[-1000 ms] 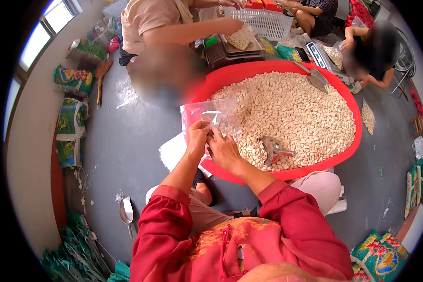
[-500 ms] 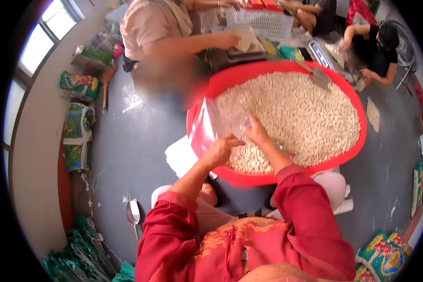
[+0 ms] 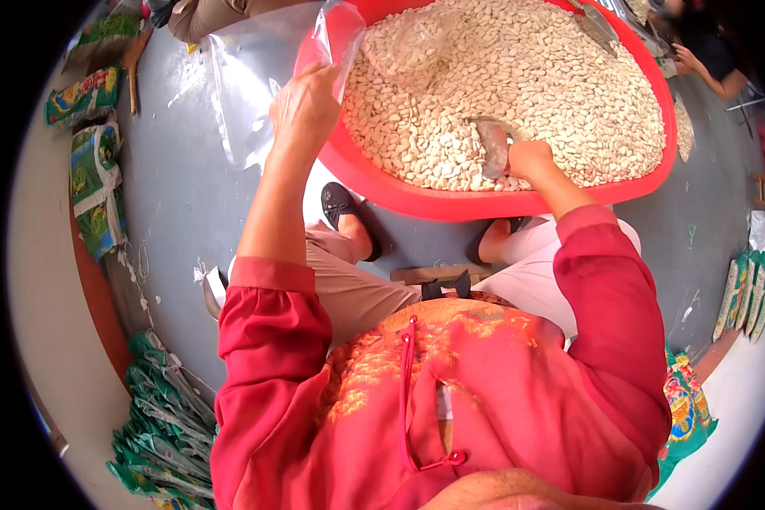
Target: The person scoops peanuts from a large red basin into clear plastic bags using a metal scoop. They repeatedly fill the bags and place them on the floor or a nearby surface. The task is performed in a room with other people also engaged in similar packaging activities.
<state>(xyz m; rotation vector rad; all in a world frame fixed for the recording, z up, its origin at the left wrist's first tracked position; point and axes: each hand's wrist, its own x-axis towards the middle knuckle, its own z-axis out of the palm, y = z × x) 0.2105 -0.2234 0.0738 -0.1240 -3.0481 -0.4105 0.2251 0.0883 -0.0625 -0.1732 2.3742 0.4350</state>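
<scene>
My left hand [image 3: 304, 109] is closed on a clear plastic bag [image 3: 251, 81], which hangs flat with nothing inside, beyond the left rim of a red tub [image 3: 450, 204]. The tub is full of pale, flat beans or seeds [image 3: 535, 72]; I cannot tell which kind. Over the near part of the tub, my right hand [image 3: 531, 159] grips the handle of a scoop [image 3: 493, 146]. Its blade touches the pale pieces and is partly sunk among them. A clear bag [image 3: 408, 55] lies on the heap at the far left; how full it is, I cannot tell.
Another metal scoop [image 3: 597, 27] rests at the tub's far right. On the floor to the left lies one more scoop [image 3: 215, 293]. Green printed sacks [image 3: 98, 187] line the left wall, with folded green bags [image 3: 166, 416] nearer. A co-worker's arm [image 3: 710, 76] shows at far right.
My hands have parted. The left one has carried the clear bag leftward past the rim; the right has taken hold of the scoop in the heap. The view has tilted downward.
</scene>
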